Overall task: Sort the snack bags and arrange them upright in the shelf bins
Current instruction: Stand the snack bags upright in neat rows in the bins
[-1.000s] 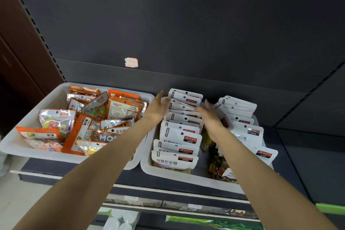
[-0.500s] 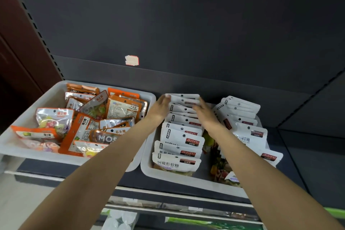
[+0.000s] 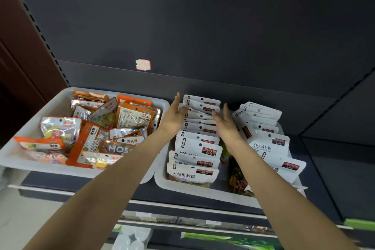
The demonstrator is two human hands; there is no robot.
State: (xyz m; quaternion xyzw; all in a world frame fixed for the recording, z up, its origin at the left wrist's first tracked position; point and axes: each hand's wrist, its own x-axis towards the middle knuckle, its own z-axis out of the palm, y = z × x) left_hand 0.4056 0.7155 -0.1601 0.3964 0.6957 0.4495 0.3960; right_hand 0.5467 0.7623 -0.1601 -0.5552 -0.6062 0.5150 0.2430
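Two white bins stand side by side on a dark shelf. The right bin (image 3: 162, 178) holds two rows of white snack bags standing upright: a left row (image 3: 197, 144) and a right row (image 3: 265, 134). My left hand (image 3: 176, 112) lies with straight fingers against the left side of the left row's rear bags. My right hand (image 3: 226, 119) lies with straight fingers against that row's right side, between the two rows. The left bin (image 3: 60, 97) holds several orange and clear snack bags (image 3: 134, 117) in a loose jumble.
A dark back panel with a small torn price sticker (image 3: 143, 64) rises behind the bins. The shelf's front rail (image 3: 182, 207) runs below them, with more packaged goods (image 3: 132, 239) on the shelf underneath. Bare dark shelf (image 3: 334, 168) extends to the right.
Both hands have slid toward the back of the left row of white bags and now flank it with fingers straightened. The rear bags stand more squarely.
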